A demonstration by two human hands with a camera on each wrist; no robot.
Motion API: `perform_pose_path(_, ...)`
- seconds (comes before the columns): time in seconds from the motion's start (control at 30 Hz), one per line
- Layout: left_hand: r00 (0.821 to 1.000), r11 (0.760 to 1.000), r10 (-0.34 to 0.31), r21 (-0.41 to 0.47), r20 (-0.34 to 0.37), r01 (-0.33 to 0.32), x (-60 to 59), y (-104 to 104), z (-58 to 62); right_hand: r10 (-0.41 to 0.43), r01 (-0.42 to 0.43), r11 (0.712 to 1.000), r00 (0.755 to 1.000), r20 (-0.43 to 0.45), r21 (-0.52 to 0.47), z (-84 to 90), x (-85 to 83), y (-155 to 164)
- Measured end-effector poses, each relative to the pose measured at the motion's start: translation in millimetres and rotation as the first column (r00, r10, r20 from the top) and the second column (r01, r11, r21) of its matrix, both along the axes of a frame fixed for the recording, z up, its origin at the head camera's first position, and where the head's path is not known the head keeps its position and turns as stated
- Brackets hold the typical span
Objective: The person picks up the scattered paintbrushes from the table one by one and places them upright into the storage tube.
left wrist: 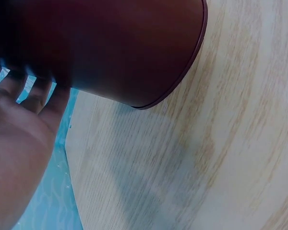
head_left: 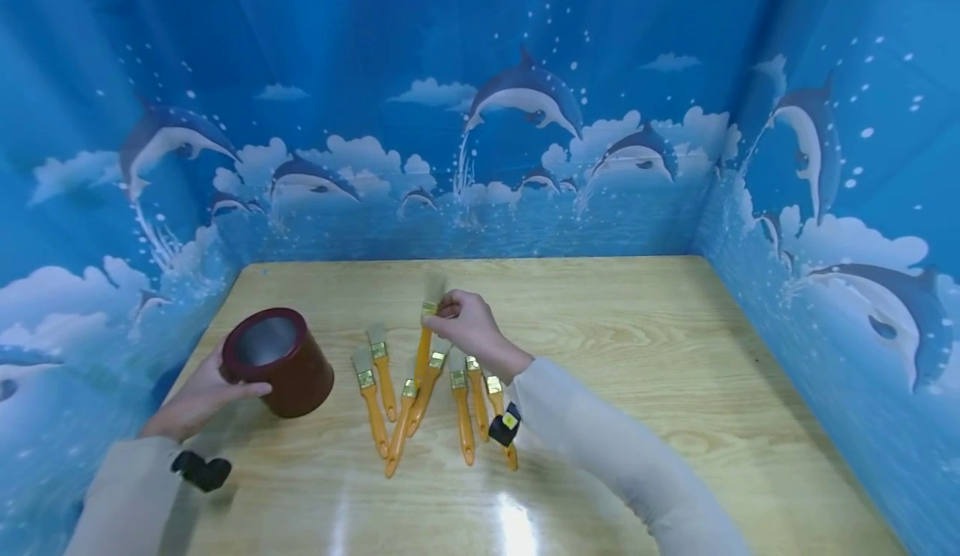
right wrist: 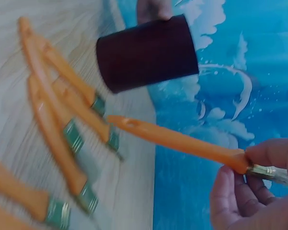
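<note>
A dark red round pot (head_left: 279,362) stands on the wooden table (head_left: 675,356) at the left. My left hand (head_left: 201,393) holds its side, fingers curved round the wall (left wrist: 105,48). Several orange-handled paintbrushes (head_left: 390,406) lie side by side in the middle. My right hand (head_left: 467,328) pinches one orange brush (head_left: 424,348) at its metal ferrule and has it raised off the table. In the right wrist view that brush (right wrist: 177,140) points toward the pot (right wrist: 146,52), with the others (right wrist: 57,134) lying below.
Blue dolphin-print walls (head_left: 480,164) enclose the table on three sides. The right half of the wooden top (head_left: 712,389) is bare. A black wrist camera (head_left: 201,470) sits on my left sleeve.
</note>
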State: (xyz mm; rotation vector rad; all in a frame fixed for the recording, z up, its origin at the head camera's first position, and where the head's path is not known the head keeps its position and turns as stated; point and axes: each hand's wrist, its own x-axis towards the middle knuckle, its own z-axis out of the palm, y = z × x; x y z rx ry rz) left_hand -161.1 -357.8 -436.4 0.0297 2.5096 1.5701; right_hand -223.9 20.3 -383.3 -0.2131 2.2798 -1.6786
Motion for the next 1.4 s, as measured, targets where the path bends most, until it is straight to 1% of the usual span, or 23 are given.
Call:
perform_pose_path(0.1, 1.0, 1.0, 0.007, -0.001, 0.002, -0.007, -0.3, -1, -1.2, 0.018, -0.017, 0.995, 1.0, 0.011, -0.096, 6.1, -0.1, -14)
perform_pose_path(0.23, 1.0, 1.0, 0.01, 0.0, -0.019, -0.01, -0.1, -1, -2.5, 0.029, -0.03, 0.976, 1.0, -0.008, -0.217, 17.2, 4.5, -33)
perform_pose_path(0.33, 1.0, 1.0, 0.006, 0.01, -0.029, -0.006, -0.2, -1, -2.9, 0.025, -0.031, 0.967, 0.999, -0.029, -0.251, 25.6, 9.1, -47)
perform_pose_path(0.47, 1.0, 1.0, 0.008, 0.001, -0.016, -0.008, -0.5, 0, -2.1, 0.002, -0.013, 0.96, 0.999, -0.039, -0.28, 31.3, 12.8, -64)
perform_pose_path(0.7, 0.998, 0.999, 0.03, -0.027, 0.051, -0.028, -4.4, 1, -1.4, -0.055, 0.029, 0.937, 0.996, -0.065, -0.348, 31.8, 14.3, -92)
perform_pose_path(0.83, 0.996, 0.999, 0.044, -0.024, 0.076, -0.043, -5.5, 3, -0.8, -0.069, 0.041, 0.945, 0.995, -0.077, -0.323, 29.0, 15.7, -103)
perform_pose_path(0.97, 0.996, 0.999, 0.041, -0.039, 0.074, -0.038, -5.1, 4, -0.2, -0.06, 0.028, 0.959, 0.993, -0.104, -0.283, 24.8, 18.0, -110)
perform_pose_path(1.1, 0.999, 0.999, 0.02, -0.032, 0.037, -0.018, -3.3, 3, -2.2, -0.006, -0.028, 0.98, 0.986, -0.168, -0.195, 21.6, 20.1, -112)
perform_pose_path(1.23, 1.0, 1.0, 0.005, -0.014, -0.007, -0.006, -1.6, 0, -5.1, 0.065, -0.094, 0.99, 0.964, -0.258, -0.104, 20.7, 22.6, -112)
perform_pose_path(1.3, 1.0, 1.0, -0.001, -0.014, -0.016, 0.001, -1.1, -2, -4.9, 0.085, -0.114, 0.989, 0.958, -0.272, -0.092, 20.3, 23.8, -112)
perform_pose_path(1.4, 1.0, 0.999, -0.012, -0.038, -0.016, 0.012, -1.1, -2, -3.2, 0.098, -0.127, 0.987, 0.961, -0.258, -0.098, 18.5, 24.7, -111)
